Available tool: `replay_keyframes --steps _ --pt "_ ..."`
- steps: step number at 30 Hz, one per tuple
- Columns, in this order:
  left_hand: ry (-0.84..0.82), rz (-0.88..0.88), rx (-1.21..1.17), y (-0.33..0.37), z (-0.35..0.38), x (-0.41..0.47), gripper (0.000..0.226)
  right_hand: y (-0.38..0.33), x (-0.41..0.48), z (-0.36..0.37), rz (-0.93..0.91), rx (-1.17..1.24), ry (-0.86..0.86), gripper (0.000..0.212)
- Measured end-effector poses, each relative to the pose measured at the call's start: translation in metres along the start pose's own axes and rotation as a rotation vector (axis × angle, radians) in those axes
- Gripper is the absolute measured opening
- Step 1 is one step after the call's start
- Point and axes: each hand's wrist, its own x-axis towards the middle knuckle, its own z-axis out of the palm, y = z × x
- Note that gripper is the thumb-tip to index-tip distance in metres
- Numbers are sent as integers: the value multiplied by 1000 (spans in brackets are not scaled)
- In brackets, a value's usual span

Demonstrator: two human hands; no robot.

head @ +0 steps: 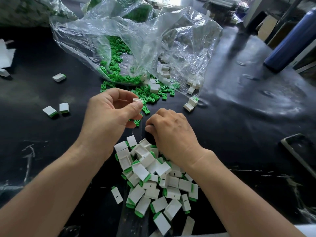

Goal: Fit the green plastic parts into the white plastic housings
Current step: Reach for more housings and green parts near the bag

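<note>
- Many green parts (153, 95) spill from the slack clear bag (136, 40), which could slump over them.
- Right hand (171, 132), curled knuckles-up with its grip hidden, could scatter the finished pile (153, 182).
- Left hand (109, 110) pinches a white housing (137, 100) by its edge; it may slip.

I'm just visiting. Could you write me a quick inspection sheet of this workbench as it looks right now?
Surface: black table, scuffed and glossy.
Job's things: loose green parts and white housings spill from a clear bag; assembled pile lies nearest the person.
Clutter: blue bottle at right; white scraps at left.
Hands: left hand pinches a white housing; right hand curled at the pile's far edge, contents hidden.
Cables: nothing seen.
Surroundings: more bags behind.
</note>
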Motion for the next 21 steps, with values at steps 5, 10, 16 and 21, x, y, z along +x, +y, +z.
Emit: replay_keyframes --steps 5,10,16,21 --pt "-28 -16 11 -1 -1 -1 14 5 2 -2 104 140 103 24" --pt "-112 -62 -20 2 2 -4 20 17 1 -18 387 912 255 28" --pt "-213 -111 -40 3 5 -9 20 15 0 -17 409 1123 266 27" --pt "-241 -89 -18 3 6 -10 24 4 -5 -13 257 823 327 27"
